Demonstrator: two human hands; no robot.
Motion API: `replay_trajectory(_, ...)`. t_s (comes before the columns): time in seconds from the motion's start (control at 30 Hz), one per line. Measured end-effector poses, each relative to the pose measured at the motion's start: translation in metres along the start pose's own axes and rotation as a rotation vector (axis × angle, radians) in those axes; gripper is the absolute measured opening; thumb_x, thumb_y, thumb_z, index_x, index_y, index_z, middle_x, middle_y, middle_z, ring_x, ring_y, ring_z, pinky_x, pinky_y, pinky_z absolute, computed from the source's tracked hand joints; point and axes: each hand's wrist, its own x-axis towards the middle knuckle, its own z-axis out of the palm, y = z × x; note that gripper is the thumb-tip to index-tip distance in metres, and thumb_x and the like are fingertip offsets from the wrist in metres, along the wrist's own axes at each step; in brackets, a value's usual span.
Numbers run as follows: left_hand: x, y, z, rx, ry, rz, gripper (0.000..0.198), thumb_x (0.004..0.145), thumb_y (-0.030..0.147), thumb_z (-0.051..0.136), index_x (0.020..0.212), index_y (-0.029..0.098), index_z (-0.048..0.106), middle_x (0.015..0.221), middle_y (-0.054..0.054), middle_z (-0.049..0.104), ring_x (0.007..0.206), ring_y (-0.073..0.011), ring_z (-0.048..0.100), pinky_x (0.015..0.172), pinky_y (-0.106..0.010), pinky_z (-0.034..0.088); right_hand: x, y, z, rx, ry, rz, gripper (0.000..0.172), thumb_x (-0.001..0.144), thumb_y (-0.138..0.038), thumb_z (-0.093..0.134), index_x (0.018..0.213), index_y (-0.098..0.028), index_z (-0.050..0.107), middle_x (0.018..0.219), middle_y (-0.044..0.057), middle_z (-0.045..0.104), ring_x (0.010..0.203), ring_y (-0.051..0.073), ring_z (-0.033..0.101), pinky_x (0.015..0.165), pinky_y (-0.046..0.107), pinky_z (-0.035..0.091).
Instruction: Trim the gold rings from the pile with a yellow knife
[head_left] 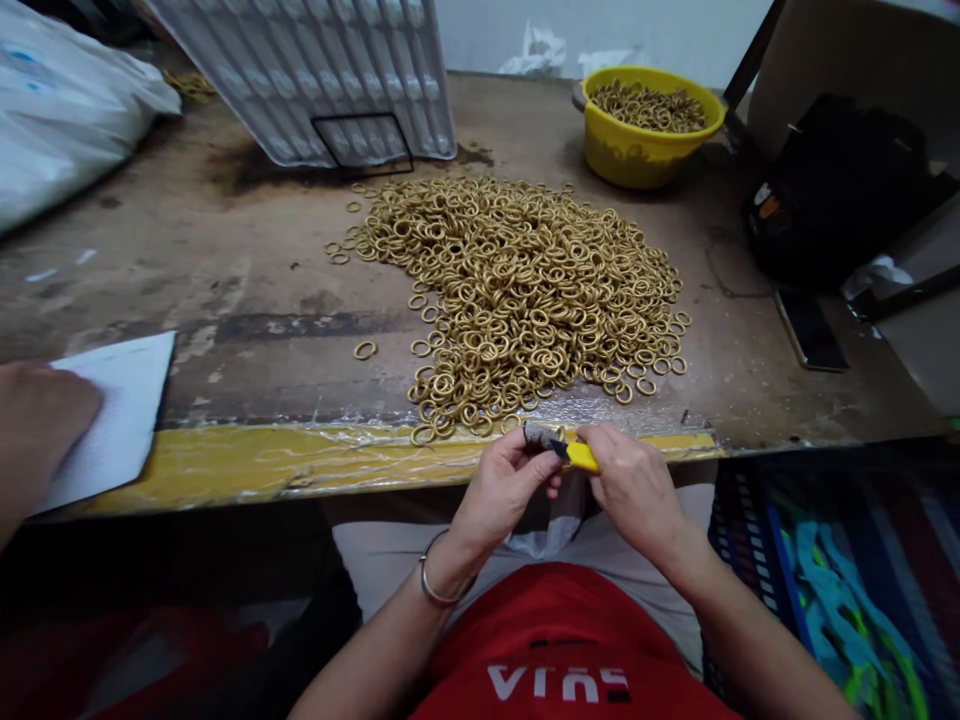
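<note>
My right hand [630,475] grips a yellow utility knife [583,457], its dark tip pointing left. My left hand [506,490] is closed in a pinch at that tip, with a grey wrapping [538,436] around one fingertip. Whatever sits between the left fingers is too small and covered to make out. Both hands are at the table's front edge, above the lap. Just beyond them spreads a big heap of gold-coloured rings [525,290], with one loose ring [365,350] off to its left.
A yellow basin [637,150] of rings stands at the back right. A ribbed white panel [322,70] leans at the back. A phone [811,330] and black bag [832,190] lie right. Another person's hand [45,420] rests on white paper [124,400] at left.
</note>
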Motion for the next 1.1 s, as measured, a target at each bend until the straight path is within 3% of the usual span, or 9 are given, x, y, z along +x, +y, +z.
replay_trajectory(0.53, -0.003, 0.009, -0.003, 0.287, -0.043, 0.105, 0.016, 0.085, 0.033, 0.063, 0.080, 0.017, 0.062, 0.064, 0.002, 0.059, 0.056, -0.0120, 0.055, 0.054, -0.023, 0.048, -0.002, 0.002, 0.003, -0.095, 0.042, -0.009, 0.026, 0.089, -0.004, 0.046, 0.100, -0.018, 0.064, 0.090, 0.007, 0.068, 0.071, 0.017, 0.060, 0.063, 0.028, 0.039)
replay_trajectory(0.7, -0.019, 0.023, -0.001, 0.428, -0.141, 0.212, 0.020, 0.087, 0.028, 0.065, 0.070, 0.018, 0.061, 0.068, -0.002, 0.061, 0.063, -0.0136, 0.055, 0.060, -0.025, 0.045, 0.018, 0.043, -0.002, -0.182, 0.112, 0.355, 0.024, 0.091, -0.006, 0.045, 0.100, -0.015, 0.066, 0.088, 0.012, 0.068, 0.068, 0.020, 0.060, 0.060, 0.031, 0.039)
replay_trajectory(0.83, -0.015, 0.016, -0.002, 0.205, -0.208, 0.088, 0.031, 0.088, 0.043, 0.066, 0.073, 0.017, 0.059, 0.061, 0.000, 0.055, 0.053, -0.0107, 0.049, 0.051, -0.024, 0.041, 0.038, 0.074, -0.007, -0.041, 0.242, 0.220, 0.038, 0.086, -0.005, 0.049, 0.116, -0.018, 0.067, 0.107, 0.011, 0.066, 0.089, 0.023, 0.062, 0.078, 0.032, 0.047)
replay_trajectory(0.97, 0.001, 0.005, -0.004, -0.117, -0.168, -0.056, 0.033, 0.081, 0.046, 0.073, 0.083, 0.018, 0.056, 0.065, 0.002, 0.057, 0.050, -0.0089, 0.050, 0.043, -0.020, 0.038, 0.055, 0.078, -0.005, -0.031, 0.178, 0.124, 0.040, 0.084, -0.004, 0.049, 0.114, -0.021, 0.070, 0.107, 0.010, 0.063, 0.087, 0.020, 0.060, 0.078, 0.030, 0.047)
replay_trajectory(1.1, 0.011, 0.006, -0.004, -0.296, -0.226, -0.165, 0.030, 0.078, 0.043, 0.071, 0.084, 0.017, 0.059, 0.075, -0.002, 0.062, 0.053, -0.0112, 0.057, 0.039, -0.020, 0.039, 0.065, 0.079, -0.006, -0.097, 0.092, 0.118, 0.033, 0.086, -0.005, 0.049, 0.105, -0.020, 0.071, 0.105, 0.008, 0.062, 0.084, 0.018, 0.058, 0.074, 0.028, 0.045)
